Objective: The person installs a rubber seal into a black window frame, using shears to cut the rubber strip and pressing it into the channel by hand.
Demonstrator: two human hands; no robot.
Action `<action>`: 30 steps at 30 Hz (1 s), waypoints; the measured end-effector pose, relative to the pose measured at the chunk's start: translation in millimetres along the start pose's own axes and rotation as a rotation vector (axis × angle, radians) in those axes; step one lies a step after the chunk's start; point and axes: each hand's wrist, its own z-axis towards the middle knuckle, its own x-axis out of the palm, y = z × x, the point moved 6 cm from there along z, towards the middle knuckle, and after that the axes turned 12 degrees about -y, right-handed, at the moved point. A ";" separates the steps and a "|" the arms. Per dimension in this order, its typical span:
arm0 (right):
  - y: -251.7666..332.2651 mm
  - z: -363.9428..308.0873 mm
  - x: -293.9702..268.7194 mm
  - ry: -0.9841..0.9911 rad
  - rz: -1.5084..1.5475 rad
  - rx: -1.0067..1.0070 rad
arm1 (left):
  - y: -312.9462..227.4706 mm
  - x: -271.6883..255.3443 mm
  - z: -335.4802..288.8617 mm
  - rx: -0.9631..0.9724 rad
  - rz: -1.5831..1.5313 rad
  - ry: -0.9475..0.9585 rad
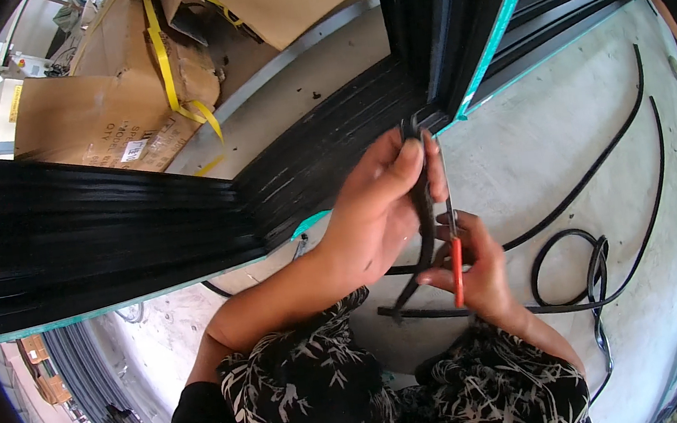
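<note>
Across the frame lies a pale concrete floor [517,147], with black frame profiles [104,232] meeting at a corner near the centre and flattened cardboard [98,114] with yellow straps in the upper left. A black rubber strip [421,201] — thin and flexible (more of it coils at right) — runs down from that corner. The left hand [377,215] pinches the strip between thumb and fingers. The right hand [481,270] is closed around red-handled scissors [453,240], blades pointing up beside the strip.
</note>
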 end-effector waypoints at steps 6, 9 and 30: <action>-16.7 7.7 -26.3 -0.304 0.024 0.124 | -0.9 15.6 9.4 0.130 0.183 -0.023; -10.7 15.8 -101.5 -0.779 0.056 -0.003 | -10.8 -4.4 -0.4 0.279 0.419 -0.159; -112.8 17.0 -92.8 -0.670 1.175 0.588 | 4.0 -25.1 6.5 0.303 0.326 -0.047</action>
